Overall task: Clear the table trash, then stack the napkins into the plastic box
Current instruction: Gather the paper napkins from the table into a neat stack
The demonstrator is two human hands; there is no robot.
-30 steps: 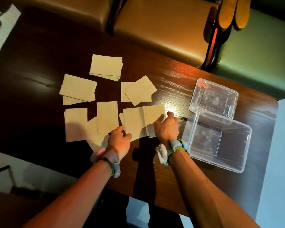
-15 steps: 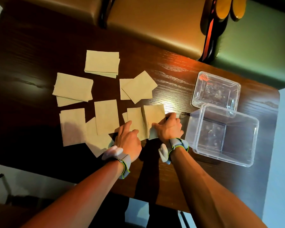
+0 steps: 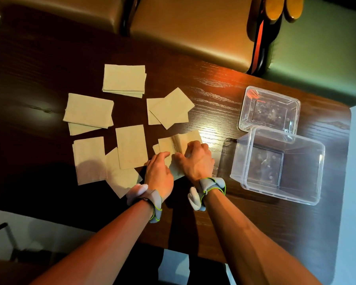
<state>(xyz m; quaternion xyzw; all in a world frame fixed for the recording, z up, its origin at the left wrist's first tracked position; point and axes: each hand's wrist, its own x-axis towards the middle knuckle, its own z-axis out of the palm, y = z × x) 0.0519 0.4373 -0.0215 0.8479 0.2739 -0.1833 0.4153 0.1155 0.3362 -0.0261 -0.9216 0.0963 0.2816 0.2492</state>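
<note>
- Dark brown wood-grain desk [image 3: 214,95] fills most of the frame; tan and green padded seats along the top edge.
- Left hand [image 3: 159,173], lower centre: fingers [image 3: 162,156] extended and flat, pressing on the small pile of folded beige paper napkins [image 3: 188,138] at frame centre.
- Right hand [image 3: 195,161] just beside the left: fingers curled, gripping the right part of the same pile, whose top sheet is buckled into a ridge.
- Grey wristbands with lime edging on both wrists.
- More loose beige napkins lie scattered over the centre-left of the desk: a neat stack [image 3: 124,80] at upper centre, an overlapping pair [image 3: 170,108] right of centre, others at left and lower left.
- Large clear rectangular plastic box [image 3: 280,165] at right of frame, on the desk near the right hand, not touching it; no napkins inside.
- Smaller clear plastic tray [image 3: 268,109] above it, the box overlapping the tray's near edge.
</note>
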